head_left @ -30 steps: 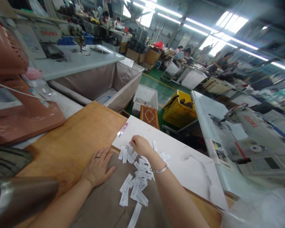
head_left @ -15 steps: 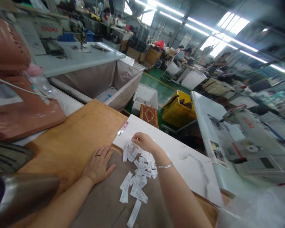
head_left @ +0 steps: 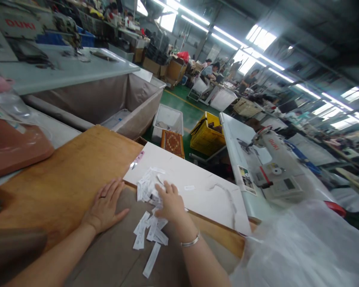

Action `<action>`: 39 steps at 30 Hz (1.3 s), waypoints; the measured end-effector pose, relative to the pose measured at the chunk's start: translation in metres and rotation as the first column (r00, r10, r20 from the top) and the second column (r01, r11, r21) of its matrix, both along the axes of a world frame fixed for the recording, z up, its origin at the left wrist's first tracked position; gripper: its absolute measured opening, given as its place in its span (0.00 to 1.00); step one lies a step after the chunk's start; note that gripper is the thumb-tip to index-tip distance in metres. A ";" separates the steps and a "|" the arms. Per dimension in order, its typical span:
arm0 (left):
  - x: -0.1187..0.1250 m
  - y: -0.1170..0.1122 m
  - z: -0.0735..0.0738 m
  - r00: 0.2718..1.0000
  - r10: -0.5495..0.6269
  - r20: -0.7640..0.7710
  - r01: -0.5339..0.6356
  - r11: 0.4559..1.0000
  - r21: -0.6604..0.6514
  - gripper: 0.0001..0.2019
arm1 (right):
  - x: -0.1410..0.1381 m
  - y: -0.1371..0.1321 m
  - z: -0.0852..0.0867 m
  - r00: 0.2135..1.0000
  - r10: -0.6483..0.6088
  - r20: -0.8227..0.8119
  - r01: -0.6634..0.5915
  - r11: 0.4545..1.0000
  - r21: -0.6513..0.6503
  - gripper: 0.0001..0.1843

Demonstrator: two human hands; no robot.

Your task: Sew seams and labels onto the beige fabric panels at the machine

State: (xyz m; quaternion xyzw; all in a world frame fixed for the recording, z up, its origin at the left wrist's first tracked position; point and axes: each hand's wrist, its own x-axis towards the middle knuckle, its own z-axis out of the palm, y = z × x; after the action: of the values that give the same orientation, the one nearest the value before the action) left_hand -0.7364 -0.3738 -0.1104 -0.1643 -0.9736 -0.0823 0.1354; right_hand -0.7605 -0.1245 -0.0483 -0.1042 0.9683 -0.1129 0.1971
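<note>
Several white printed labels (head_left: 143, 190) lie in a loose heap across the edge of a white board (head_left: 197, 175) and a grey-brown fabric (head_left: 107, 255). My right hand (head_left: 170, 202) rests over the heap with its fingers spread, touching the labels and hiding some of them. Flat on the fabric's edge and the wooden tabletop (head_left: 77, 171) lies my left hand (head_left: 106, 205), fingers stretched out, holding nothing. A single label (head_left: 189, 187) sits apart on the board. Closer to me, one long label (head_left: 151, 260) lies on the fabric.
A small pink-handled cutter (head_left: 137, 159) lies at the board's far left corner. Sewing machines stand at left and right (head_left: 275, 159). Beyond the table are a fabric-lined bin (head_left: 143, 107), a white crate (head_left: 168, 117) and a yellow crate (head_left: 206, 135). Clear plastic (head_left: 287, 243) bulges at lower right.
My right hand has come down and nearer, its fingers opening from a pinch to a spread over the labels. One label now lies alone on the board. The view has turned right.
</note>
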 end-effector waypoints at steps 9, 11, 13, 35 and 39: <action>0.000 0.001 0.002 1.000 -0.001 0.017 0.001 1.000 0.004 0.32 | 0.075 -0.003 -0.008 0.908 0.331 -0.257 -0.376 0.915 -0.150 0.16; 0.000 0.000 0.003 0.999 -0.004 0.037 0.005 1.000 -0.012 0.32 | 0.085 0.001 -0.008 0.941 0.286 -0.183 -0.313 0.939 -0.143 0.25; 0.001 0.000 0.002 0.998 -0.009 0.060 0.011 1.000 -0.028 0.33 | 0.091 0.001 -0.012 0.972 0.207 -0.110 -0.219 0.971 -0.099 0.47; 0.016 0.010 0.048 0.954 -0.206 0.217 0.212 0.977 -0.002 0.14 | 0.025 -0.080 -0.019 0.831 0.352 -0.431 -0.401 0.916 -0.024 0.15; 0.031 0.020 0.097 0.935 -0.244 0.256 0.242 0.970 0.039 0.15 | 0.043 -0.067 0.021 0.832 0.326 -0.449 -0.397 0.915 -0.071 0.16</action>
State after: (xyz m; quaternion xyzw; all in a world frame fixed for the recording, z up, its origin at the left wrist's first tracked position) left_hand -0.7057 -0.3535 -0.0136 -0.2705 -0.9549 -0.1223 -0.0036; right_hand -0.7178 -0.1916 -0.0274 -0.3235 0.9377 -0.1258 -0.0116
